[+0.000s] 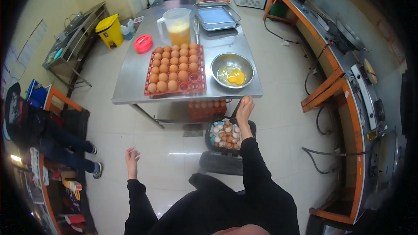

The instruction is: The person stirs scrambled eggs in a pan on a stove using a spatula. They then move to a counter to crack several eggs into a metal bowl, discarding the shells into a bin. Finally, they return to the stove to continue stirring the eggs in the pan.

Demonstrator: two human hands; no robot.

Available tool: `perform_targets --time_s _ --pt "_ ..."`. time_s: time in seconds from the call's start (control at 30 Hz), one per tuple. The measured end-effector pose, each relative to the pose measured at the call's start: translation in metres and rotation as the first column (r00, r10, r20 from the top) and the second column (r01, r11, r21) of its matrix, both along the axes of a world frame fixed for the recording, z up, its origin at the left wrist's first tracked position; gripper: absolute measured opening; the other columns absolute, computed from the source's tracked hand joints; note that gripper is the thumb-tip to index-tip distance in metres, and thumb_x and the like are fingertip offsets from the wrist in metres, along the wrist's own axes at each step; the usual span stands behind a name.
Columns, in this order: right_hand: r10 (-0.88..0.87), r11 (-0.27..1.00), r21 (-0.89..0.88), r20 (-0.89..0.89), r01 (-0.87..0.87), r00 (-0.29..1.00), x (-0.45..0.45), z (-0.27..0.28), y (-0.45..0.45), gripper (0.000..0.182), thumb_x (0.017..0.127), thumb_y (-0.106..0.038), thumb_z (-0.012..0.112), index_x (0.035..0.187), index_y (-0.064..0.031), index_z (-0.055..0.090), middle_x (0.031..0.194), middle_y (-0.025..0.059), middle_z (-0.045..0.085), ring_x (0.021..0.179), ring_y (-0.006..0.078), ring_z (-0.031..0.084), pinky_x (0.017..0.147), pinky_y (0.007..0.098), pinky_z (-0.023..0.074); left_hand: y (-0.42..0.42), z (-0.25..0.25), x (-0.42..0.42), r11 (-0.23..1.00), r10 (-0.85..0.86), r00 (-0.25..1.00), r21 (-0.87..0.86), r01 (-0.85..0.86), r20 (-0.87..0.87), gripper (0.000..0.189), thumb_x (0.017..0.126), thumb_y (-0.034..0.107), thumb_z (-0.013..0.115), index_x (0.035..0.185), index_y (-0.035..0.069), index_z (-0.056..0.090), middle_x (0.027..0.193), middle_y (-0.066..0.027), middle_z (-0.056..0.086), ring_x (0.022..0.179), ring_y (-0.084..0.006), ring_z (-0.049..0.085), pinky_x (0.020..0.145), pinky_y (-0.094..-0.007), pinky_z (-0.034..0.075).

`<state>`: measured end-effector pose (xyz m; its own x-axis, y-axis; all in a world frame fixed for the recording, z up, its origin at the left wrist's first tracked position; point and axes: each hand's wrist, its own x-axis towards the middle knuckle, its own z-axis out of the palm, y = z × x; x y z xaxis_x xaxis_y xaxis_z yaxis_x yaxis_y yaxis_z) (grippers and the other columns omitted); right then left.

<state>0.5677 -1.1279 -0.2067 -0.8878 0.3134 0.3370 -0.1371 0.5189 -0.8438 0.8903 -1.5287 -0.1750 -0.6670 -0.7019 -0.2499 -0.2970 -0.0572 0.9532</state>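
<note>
My right hand (pixel 244 112) has its fingers around a brown egg (pixel 246 99), whole or shell I cannot tell, just off the steel table's (pixel 134 85) front edge. Above it on the table, a steel bowl (pixel 217 80) contains raw yolks (pixel 236 77) and clear white. To the bowl's left lies a red egg tray (pixel 203 86) of brown eggs (pixel 173 68), with several bare cups at its near right. Below my right hand stands a black bin (pixel 209 137) of eggshells (pixel 227 136). My left hand (pixel 131 160) hangs over the floor, fingers loosely bent, holding nothing.
A plastic jug (pixel 178 23) of beaten egg, a red lid (pixel 143 43), a whisk (pixel 196 31) and metal trays (pixel 217 16) sit farther back. More eggs (pixel 207 104) are under the table. Another person (pixel 58 137) stands left. Hoses (pixel 308 71) run along the right-hand counter.
</note>
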Motion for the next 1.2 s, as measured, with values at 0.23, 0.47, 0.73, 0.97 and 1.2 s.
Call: perform_targets --time_s 0.23,0.47,0.73,0.97,1.2 --pt "-0.069 0.989 0.122 -0.078 0.079 0.995 -0.027 0.011 -0.011 0.04 0.085 -0.016 0.046 0.118 0.0019 0.033 0.107 0.0236 0.039 0.099 0.0372 0.039 0.086 0.0421 0.0308 0.068 0.031 -0.141 0.813 -0.562 0.821 0.113 0.571 -0.104 0.019 0.085 0.016 0.049 0.1 0.005 0.048 0.087 -0.0047 0.054 0.081 -0.0138 0.055 0.073 -0.0254 0.044" --pt "-0.24 0.971 -0.03 -0.159 0.239 0.958 -0.022 0.048 -0.017 0.04 0.087 -0.02 0.044 0.119 0.0016 0.033 0.108 0.0217 0.04 0.1 0.0351 0.041 0.087 0.0397 0.0323 0.111 0.09 -0.252 0.454 -0.783 0.483 0.17 0.874 -0.392 0.016 0.086 0.012 0.048 0.099 0.002 0.047 0.09 -0.0049 0.052 0.084 -0.0133 0.054 0.076 -0.0253 0.045" --pt "-0.31 0.537 -0.734 0.286 0.415 0.907 -0.033 0.041 -0.018 0.036 0.085 -0.032 0.048 0.104 -0.0014 0.047 0.091 0.0104 0.055 0.069 0.0202 0.055 0.062 0.0308 0.0465 0.136 0.145 -0.379 0.057 -0.933 0.064 0.03 0.998 -0.355 0.024 0.085 0.014 0.051 0.104 0.002 0.047 0.097 -0.0045 0.051 0.092 -0.0125 0.051 0.081 -0.0252 0.042" --pt "0.072 0.406 -0.908 0.145 0.104 0.987 -0.043 0.142 -0.026 0.035 0.085 -0.035 0.048 0.098 -0.0025 0.048 0.08 0.01 0.057 0.057 0.0164 0.056 0.049 0.0243 0.0474 0.205 0.127 -0.486 -0.172 -0.921 -0.296 -0.415 0.893 -0.255 0.052 0.076 0.012 0.059 0.123 0.003 0.038 0.114 -0.0111 0.048 0.103 -0.0187 0.048 0.085 -0.0286 0.04" --pt "0.1 0.48 -0.861 0.245 0.169 0.964 -0.075 0.17 -0.046 0.041 0.085 -0.038 0.047 0.104 -0.0012 0.041 0.085 0.0126 0.057 0.06 0.0186 0.06 0.051 0.0238 0.052 0.226 0.129 -0.526 -0.348 -0.854 -0.373 -0.133 0.928 -0.364 0.044 0.073 0.01 0.062 0.114 -0.001 0.049 0.104 -0.0141 0.055 0.09 -0.0186 0.056 0.078 -0.0268 0.046"
